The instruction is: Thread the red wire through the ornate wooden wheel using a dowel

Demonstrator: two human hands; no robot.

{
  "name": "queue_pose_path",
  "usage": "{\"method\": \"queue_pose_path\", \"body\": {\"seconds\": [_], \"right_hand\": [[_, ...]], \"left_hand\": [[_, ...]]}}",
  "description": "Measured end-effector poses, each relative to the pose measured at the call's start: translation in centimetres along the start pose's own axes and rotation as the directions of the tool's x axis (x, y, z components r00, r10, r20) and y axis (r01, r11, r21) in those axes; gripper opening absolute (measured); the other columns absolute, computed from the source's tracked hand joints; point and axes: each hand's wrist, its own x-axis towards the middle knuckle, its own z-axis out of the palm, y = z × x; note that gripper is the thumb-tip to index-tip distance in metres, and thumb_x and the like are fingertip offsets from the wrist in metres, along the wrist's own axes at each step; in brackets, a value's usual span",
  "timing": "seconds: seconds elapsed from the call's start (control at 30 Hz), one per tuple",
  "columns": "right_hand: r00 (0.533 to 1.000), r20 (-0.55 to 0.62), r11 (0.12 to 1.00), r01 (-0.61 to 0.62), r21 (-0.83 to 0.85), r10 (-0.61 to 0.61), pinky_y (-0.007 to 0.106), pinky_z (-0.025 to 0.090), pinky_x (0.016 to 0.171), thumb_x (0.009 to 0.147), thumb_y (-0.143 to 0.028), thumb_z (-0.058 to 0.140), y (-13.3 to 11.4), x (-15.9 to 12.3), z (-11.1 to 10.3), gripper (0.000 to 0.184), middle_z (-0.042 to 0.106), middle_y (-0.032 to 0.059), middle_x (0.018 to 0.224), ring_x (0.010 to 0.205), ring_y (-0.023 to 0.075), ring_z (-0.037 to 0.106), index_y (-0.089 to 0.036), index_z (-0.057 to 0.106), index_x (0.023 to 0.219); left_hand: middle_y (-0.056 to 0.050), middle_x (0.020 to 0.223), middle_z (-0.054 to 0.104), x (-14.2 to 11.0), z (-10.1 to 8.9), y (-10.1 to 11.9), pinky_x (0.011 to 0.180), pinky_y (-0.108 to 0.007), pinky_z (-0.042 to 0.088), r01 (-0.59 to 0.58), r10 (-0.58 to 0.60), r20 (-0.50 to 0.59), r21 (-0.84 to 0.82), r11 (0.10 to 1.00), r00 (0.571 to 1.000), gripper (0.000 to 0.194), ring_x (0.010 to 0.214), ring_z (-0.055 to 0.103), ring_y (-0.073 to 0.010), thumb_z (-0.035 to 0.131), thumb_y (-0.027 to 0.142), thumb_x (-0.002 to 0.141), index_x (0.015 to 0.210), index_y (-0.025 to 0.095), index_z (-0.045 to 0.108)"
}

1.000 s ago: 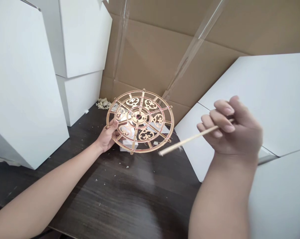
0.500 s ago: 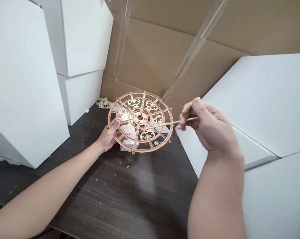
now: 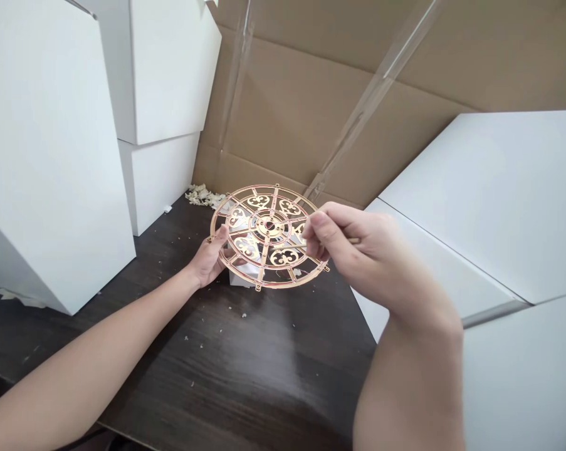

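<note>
A round golden openwork disc [image 3: 265,258], with spokes, rings and scroll cut-outs, is held tilted above the dark table. At its left rim my left hand [image 3: 210,258] grips it, the thumb on top and the fingers underneath. My right hand [image 3: 336,235] is closed in a pinch on a thin wooden stick [image 3: 289,246], over the disc's right part. The stick points left, its tip near a spoke below the hub; whether it touches the disc I cannot tell. Beneath the disc, partly hidden, stands a small white block-like object [image 3: 245,277].
Tall white boxes [image 3: 170,75] stand at the left, and more white boxes [image 3: 499,188] fill the right side. Cardboard [image 3: 301,94] with clear tape forms the back. Pale scraps [image 3: 202,196] lie in the far left corner, and small crumbs dot the dark table [image 3: 207,376].
My right hand has moved left with the stick and now covers part of the disc's right side. My left hand still holds the disc. The whole view has shifted slightly.
</note>
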Motion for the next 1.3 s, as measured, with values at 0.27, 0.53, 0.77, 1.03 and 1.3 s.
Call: {"method": "queue_pose_path", "body": {"seconds": [0.27, 0.53, 0.77, 1.03, 1.3], "right_hand": [[0.983, -0.009, 0.971, 0.178, -0.158, -0.181, 0.030, 0.031, 0.052, 0.114, -0.031, 0.044, -1.3, 0.4, 0.9, 0.040, 0.052, -0.0036, 0.063, 0.052, 0.0103, 0.045, -0.018, 0.056, 0.078], [0.965, -0.070, 0.963, 0.246, -0.108, -0.255, 0.028, 0.032, 0.052, 0.115, -0.030, 0.045, -1.4, 0.2, 0.9, 0.041, 0.051, -0.0035, 0.063, 0.052, 0.0099, 0.042, -0.018, 0.056, 0.077], [0.960, -0.110, 0.966, 0.251, -0.066, -0.257, 0.029, 0.032, 0.050, 0.117, -0.035, 0.040, -1.5, -0.1, 0.5, 0.049, 0.052, -0.0019, 0.063, 0.052, 0.0097, 0.044, -0.018, 0.057, 0.075], [0.912, -0.266, 0.950, 0.306, -0.063, -0.312, 0.029, 0.037, 0.052, 0.117, -0.041, 0.042, -1.7, -0.5, 0.3, 0.050, 0.057, 0.0000, 0.065, 0.056, 0.0113, 0.052, -0.019, 0.058, 0.075], [0.930, -0.284, 0.957, 0.271, 0.101, -0.233, 0.033, 0.036, 0.049, 0.112, -0.053, 0.047, -2.2, -1.1, -0.2, 0.051, 0.060, 0.0023, 0.065, 0.053, 0.0147, 0.053, -0.022, 0.061, 0.074]], "left_hand": [[-0.018, 0.122, 0.072, 0.0, 0.1, 0.1, 0.060, -0.030, 0.065, -0.015, 0.015, -0.005, -0.035, 0.999, 1.000, 0.056, 0.080, 0.075, -0.0250, 0.078, 0.055, 0.090, 0.129, 0.015, 0.068], [-0.017, 0.123, 0.072, -0.1, 0.5, 0.4, 0.058, -0.029, 0.064, -0.014, 0.012, -0.048, -0.034, 0.999, 0.999, 0.057, 0.077, 0.074, -0.0230, 0.077, 0.060, 0.089, 0.122, 0.014, 0.071], [-0.018, 0.122, 0.073, -0.2, 0.4, 0.4, 0.063, -0.031, 0.065, 0.001, -0.002, -0.046, -0.037, 0.999, 0.999, 0.052, 0.075, 0.074, -0.0218, 0.071, 0.055, 0.095, 0.125, 0.013, 0.070], [-0.018, 0.122, 0.072, -0.3, 0.7, 0.5, 0.061, -0.030, 0.064, 0.000, 0.000, -0.039, -0.013, 1.000, 0.999, 0.049, 0.070, 0.073, -0.0198, 0.066, 0.052, 0.100, 0.129, 0.012, 0.067], [-0.017, 0.118, 0.074, -0.1, 0.1, 0.1, 0.059, -0.029, 0.063, -0.026, 0.026, 0.004, 0.017, 1.000, 1.000, 0.064, 0.071, 0.073, -0.0215, 0.079, 0.062, 0.086, 0.128, 0.015, 0.068]]}}
